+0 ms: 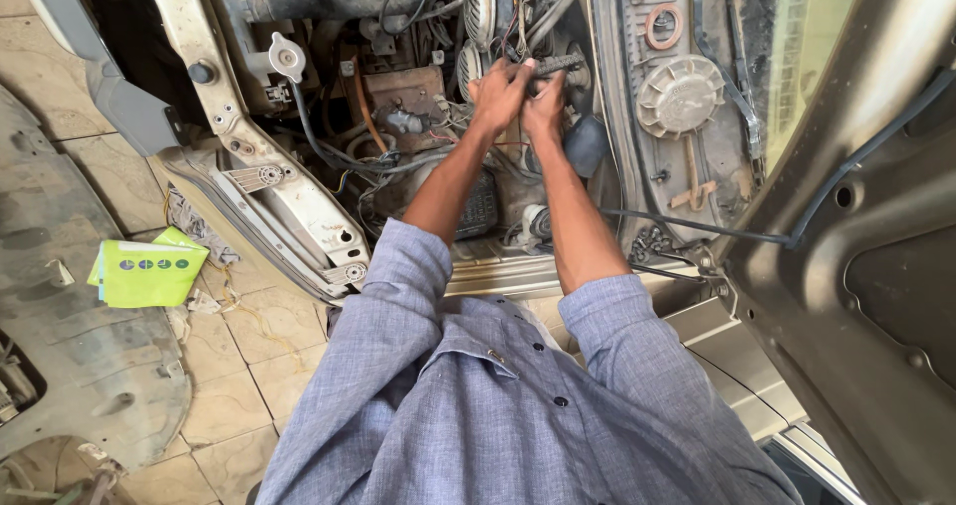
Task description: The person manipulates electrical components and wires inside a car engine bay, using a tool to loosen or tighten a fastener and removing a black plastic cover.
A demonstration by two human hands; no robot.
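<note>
Both my arms, in rolled-up blue-grey sleeves, reach down into a car's engine bay. My left hand [498, 95] and my right hand [545, 107] sit pressed together, both wrapped on a dark ribbed hose-like part [560, 63] among wires and hoses. Which fingers grip which piece is hidden by the hands themselves. Round ribbed horns [479, 9] lie just beyond the hands. A black rounded part [586, 144] sits right of my right wrist.
A raised bonnet [886, 216] with a black stay rod [697, 228] fills the right. A white radiator cap [287, 57] and pale body frame [289, 196] are at left. On the tiled floor lie a green box [149, 269], a rag and a grey underbody panel [70, 346].
</note>
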